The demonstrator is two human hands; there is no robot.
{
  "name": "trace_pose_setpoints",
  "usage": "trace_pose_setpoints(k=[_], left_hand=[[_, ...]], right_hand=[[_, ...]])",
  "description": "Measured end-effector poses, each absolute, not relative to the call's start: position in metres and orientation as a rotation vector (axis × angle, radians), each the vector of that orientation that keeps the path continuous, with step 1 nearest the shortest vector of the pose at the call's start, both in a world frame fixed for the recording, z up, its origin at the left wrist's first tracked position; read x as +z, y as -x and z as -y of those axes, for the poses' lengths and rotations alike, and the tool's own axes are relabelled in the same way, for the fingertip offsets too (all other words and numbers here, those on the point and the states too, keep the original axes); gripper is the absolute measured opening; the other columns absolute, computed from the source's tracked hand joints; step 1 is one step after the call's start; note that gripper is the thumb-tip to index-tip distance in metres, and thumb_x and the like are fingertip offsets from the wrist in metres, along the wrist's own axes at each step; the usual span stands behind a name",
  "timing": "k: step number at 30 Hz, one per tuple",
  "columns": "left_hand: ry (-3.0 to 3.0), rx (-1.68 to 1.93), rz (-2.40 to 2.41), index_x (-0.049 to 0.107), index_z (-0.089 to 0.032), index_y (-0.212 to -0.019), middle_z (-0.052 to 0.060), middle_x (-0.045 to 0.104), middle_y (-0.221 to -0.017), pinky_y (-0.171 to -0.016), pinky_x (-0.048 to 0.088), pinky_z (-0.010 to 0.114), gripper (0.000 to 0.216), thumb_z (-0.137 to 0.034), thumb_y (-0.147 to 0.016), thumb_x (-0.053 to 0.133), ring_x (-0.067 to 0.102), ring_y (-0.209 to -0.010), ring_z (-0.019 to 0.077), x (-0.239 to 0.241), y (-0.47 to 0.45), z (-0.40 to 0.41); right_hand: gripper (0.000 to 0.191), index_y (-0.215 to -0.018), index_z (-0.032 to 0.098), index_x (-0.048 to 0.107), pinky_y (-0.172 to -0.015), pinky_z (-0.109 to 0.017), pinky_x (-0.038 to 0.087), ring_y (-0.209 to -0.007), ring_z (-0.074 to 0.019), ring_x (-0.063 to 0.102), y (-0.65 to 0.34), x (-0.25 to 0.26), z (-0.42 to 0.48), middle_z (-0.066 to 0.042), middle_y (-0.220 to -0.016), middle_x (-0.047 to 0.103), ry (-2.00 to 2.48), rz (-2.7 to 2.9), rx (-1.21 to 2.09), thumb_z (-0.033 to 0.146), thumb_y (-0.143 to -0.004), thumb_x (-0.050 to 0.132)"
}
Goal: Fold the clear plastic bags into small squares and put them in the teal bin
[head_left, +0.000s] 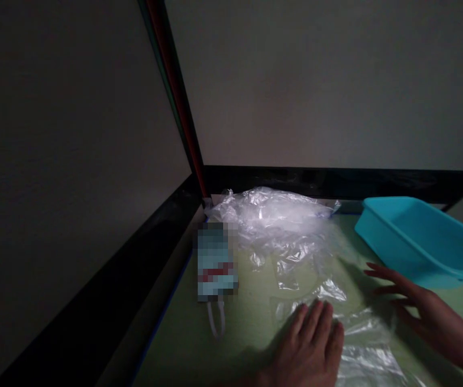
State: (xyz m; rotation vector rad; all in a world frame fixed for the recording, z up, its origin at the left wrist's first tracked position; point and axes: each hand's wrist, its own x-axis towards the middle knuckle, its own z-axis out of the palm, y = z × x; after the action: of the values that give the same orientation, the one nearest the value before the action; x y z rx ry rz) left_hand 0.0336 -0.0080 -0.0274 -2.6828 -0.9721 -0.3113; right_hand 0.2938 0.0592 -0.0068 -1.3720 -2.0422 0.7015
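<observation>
My left hand (310, 344) lies flat, fingers stretched forward, on a clear plastic bag (362, 328) spread over the pale green surface. To its right, my right hand (420, 306) hovers over the bag's right side with its fingers apart and nothing in them. Beyond the hands, a heap of clear plastic bags (271, 209) is piled against the back wall. Loose handles of a bag reach from the heap toward my left hand. The near end of the flat bag runs out of the picture at the bottom.
A turquoise plastic basin (396, 247) stands at the right, just beyond my right hand. On the left lies a blurred-out light blue item (215, 263) with a white loop (216, 320). Dark-trimmed panels close off the left and back of the green tabletop (186, 344).
</observation>
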Motion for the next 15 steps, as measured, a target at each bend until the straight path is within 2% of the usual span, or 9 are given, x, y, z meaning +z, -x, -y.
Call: trace_pose_setpoints(k=[5,9,12,15], left_hand=[[2.713,-0.306,0.955,0.032,-0.011,-0.129,0.015,0.040,-0.134,-0.099,0.024,0.038,0.044,-0.034,-0.094,0.019,0.033,-0.125,0.0270,-0.023,-0.033,0.009],[2.820,-0.312,0.980,0.030,-0.010,-0.130,0.017,0.036,-0.135,-0.100,0.022,0.041,0.045,-0.035,-0.094,0.020,0.030,-0.127,0.0285,-0.019,-0.031,0.009],[2.878,-0.334,0.984,0.028,-0.010,-0.131,0.017,0.035,-0.136,-0.101,0.022,0.041,0.045,-0.035,-0.094,0.020,0.027,-0.128,0.0290,-0.021,-0.031,0.009],[2.835,-0.370,0.983,0.030,-0.011,-0.130,0.017,0.037,-0.135,-0.101,0.023,0.041,0.043,-0.032,-0.094,0.021,0.027,-0.128,0.0294,-0.027,-0.032,0.008]], right_hand=[[0.037,-0.110,0.020,0.051,-0.069,-0.040,0.055,-0.088,-0.0290,0.064,-0.287,0.001,-0.057,-0.013,-0.106,0.064,1.438,2.052,0.277,0.028,-0.074,0.046],[0.033,-0.114,0.022,0.053,-0.084,-0.037,0.050,-0.104,-0.0255,0.058,-0.259,0.006,-0.042,-0.008,-0.117,0.060,1.318,2.227,0.339,0.031,-0.084,0.042],[0.041,-0.128,0.024,0.045,-0.095,-0.036,0.042,-0.115,-0.0234,0.048,-0.239,0.002,-0.034,-0.005,-0.130,0.049,1.164,2.495,0.440,0.029,-0.087,0.042],[0.046,-0.134,0.024,0.035,-0.099,-0.036,0.037,-0.121,-0.0219,0.040,-0.229,-0.004,-0.034,-0.002,-0.136,0.040,1.091,2.633,0.495,0.026,-0.089,0.040]])
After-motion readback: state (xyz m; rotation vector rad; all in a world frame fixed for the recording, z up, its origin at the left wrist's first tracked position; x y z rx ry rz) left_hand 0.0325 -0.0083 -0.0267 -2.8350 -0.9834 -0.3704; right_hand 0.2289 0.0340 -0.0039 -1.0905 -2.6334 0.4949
